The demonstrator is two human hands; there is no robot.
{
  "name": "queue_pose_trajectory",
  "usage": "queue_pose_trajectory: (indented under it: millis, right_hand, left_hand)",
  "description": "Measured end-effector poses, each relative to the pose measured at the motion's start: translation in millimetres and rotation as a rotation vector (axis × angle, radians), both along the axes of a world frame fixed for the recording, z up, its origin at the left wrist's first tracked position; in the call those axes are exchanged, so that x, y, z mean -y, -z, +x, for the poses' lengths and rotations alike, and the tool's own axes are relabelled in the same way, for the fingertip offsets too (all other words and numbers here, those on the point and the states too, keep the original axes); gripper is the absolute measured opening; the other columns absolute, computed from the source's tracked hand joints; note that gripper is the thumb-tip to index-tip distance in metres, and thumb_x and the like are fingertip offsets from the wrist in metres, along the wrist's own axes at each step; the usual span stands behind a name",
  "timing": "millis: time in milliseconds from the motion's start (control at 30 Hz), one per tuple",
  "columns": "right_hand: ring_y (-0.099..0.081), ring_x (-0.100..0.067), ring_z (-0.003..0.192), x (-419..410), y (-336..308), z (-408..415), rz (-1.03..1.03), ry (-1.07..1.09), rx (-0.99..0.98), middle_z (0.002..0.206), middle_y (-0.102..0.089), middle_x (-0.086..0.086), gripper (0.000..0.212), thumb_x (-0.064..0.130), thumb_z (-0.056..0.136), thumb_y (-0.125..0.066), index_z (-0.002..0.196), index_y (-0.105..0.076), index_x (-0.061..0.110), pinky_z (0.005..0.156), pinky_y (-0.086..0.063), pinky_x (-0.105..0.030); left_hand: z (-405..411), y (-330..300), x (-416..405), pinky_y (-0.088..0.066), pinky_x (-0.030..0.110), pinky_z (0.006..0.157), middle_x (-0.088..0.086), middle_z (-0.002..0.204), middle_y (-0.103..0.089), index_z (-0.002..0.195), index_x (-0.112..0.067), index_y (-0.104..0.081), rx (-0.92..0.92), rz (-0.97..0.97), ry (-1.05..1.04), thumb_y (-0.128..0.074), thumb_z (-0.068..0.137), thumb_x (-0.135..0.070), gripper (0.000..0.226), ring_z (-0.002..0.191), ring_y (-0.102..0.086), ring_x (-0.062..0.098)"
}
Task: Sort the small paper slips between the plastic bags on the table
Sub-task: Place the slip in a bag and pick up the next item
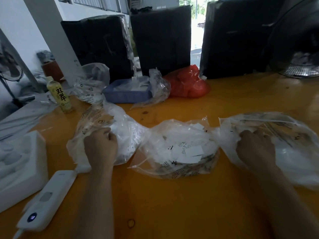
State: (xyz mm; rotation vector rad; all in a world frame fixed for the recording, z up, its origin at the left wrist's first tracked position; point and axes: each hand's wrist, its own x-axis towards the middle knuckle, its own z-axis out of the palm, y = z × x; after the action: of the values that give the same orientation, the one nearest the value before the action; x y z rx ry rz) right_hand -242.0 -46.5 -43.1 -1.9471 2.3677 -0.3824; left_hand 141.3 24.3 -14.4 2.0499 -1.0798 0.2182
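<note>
Orange table point(172, 195): our work surface, carrying everything listed below.

Three black wrapped blocks point(162, 40): upright along the far edge.

Three clear plastic bags in a row before us. Left bag point(120, 133): our left hand point(100, 147) rests on it with fingers curled into the plastic; we cannot tell whether it also pinches a slip. Middle bag point(179, 163): lying between the other two, touching both, mouth towards us. Right bag point(284, 135): our right hand point(255, 147) sits on it, fingers curled and bunching the plastic. The hands are well apart, one on each outer bag.

White foam tray point(20, 163): at the near left edge.

Red plastic bag point(188, 83): far side, against the blocks.

Blue basket point(124, 95): beside the red bag, holding white pieces, with a crumpled clear bag point(158, 85) draped at its right.

White handheld device point(46, 200): near left, lying flat, a small lit display at its near end.

Yellow drink bottle point(60, 95): upright, far left.

Small paper slips point(188, 152): white, some with black print, heaped inside the middle bag; more show faintly through the left bag.
</note>
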Motion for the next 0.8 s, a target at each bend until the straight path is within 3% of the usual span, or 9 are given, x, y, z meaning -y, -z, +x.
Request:
queue_pose_trajectory:
  millis: [100, 167, 333, 467, 633, 733, 800]
  right_hand:
    - [-0.044, -0.041, 0.130, -1.3, -2.2, 1.5, 0.101, 0.015, -0.077, 0.142, -0.047, -0.022, 0.028, 0.021, 0.104, -0.048, 0.127, -0.060, 0.011, 0.102, -0.044, -0.048]
    - [-0.048, -0.039, 0.126, 0.3, -1.8, 1.0, 0.101, 0.008, -0.086, 0.135, -0.053, -0.019, 0.027, 0.022, 0.103, -0.048, 0.121, -0.064, 0.011, 0.101, -0.046, -0.047]
    - [-0.061, -0.035, 0.099, 4.5, 0.5, -3.8, 0.008, 0.009, 0.001, 0.107, -0.064, -0.017, 0.021, 0.012, 0.099, -0.050, 0.103, -0.070, 0.009, 0.089, -0.053, -0.046]
    - [-0.061, -0.032, 0.090, 7.7, 2.4, -8.0, -0.193, 0.013, 0.024, 0.098, -0.068, -0.016, 0.029, 0.011, 0.102, -0.047, 0.093, -0.075, 0.008, 0.080, -0.054, -0.043]
    - [-0.061, -0.034, 0.088, 6.9, -0.9, 2.0, -0.529, -0.052, 0.142, 0.102, -0.069, -0.019, 0.027, 0.021, 0.105, -0.051, 0.108, -0.074, 0.007, 0.073, -0.045, -0.038]
    - [-0.063, -0.026, 0.085, 0.3, -6.8, 18.0, -0.710, -0.200, 0.358, 0.102, -0.072, -0.014, 0.022, 0.021, 0.103, -0.057, 0.113, -0.072, 0.007, 0.074, -0.041, -0.030]
    - [-0.064, -0.018, 0.079, -8.1, -8.2, 31.0, -0.736, -0.332, 0.516, 0.096, -0.074, -0.008, 0.019, 0.019, 0.101, -0.062, 0.114, -0.072, 0.009, 0.071, -0.048, -0.028]
  left_hand:
    - [-2.8, 2.5, 2.2, -0.049, 0.053, 0.092, 0.022, 0.121, -0.073, 0.122, -0.008, -0.077, 0.146, 0.143, 0.009, -0.061, 0.102, -0.011, 0.025, 0.116, -0.060, 0.045]
    - [-2.6, 3.2, 2.8, -0.047, 0.055, 0.093, 0.021, 0.129, -0.070, 0.123, -0.010, -0.077, 0.168, 0.183, -0.037, -0.060, 0.103, -0.013, 0.026, 0.123, -0.053, 0.047]
    - [0.1, 0.6, 2.3, -0.041, 0.058, 0.108, 0.021, 0.156, -0.050, 0.130, -0.005, -0.071, 0.187, 0.094, -0.128, -0.057, 0.104, -0.015, 0.032, 0.138, -0.044, 0.045]
    - [-10.5, -8.9, -0.1, -0.039, 0.057, 0.101, 0.017, 0.150, -0.055, 0.123, -0.009, -0.074, 0.194, -0.056, -0.166, -0.056, 0.102, -0.017, 0.028, 0.134, -0.043, 0.046]
    - [-62.9, -10.8, 1.3, -0.035, 0.039, 0.103, 0.013, 0.126, -0.068, 0.110, -0.009, -0.075, 0.233, -0.361, 0.187, -0.058, 0.102, -0.015, 0.020, 0.124, -0.056, 0.034]
    - [-102.7, 6.2, 1.6, -0.046, 0.037, 0.099, 0.006, 0.117, -0.071, 0.111, -0.011, -0.073, 0.149, -0.348, 0.453, -0.052, 0.104, -0.022, 0.025, 0.114, -0.060, 0.023]
    - [-121.1, 20.7, -0.2, -0.053, 0.029, 0.092, -0.007, 0.115, -0.069, 0.117, -0.019, -0.071, -0.014, -0.252, 0.606, -0.056, 0.105, -0.026, 0.020, 0.107, -0.062, 0.009]
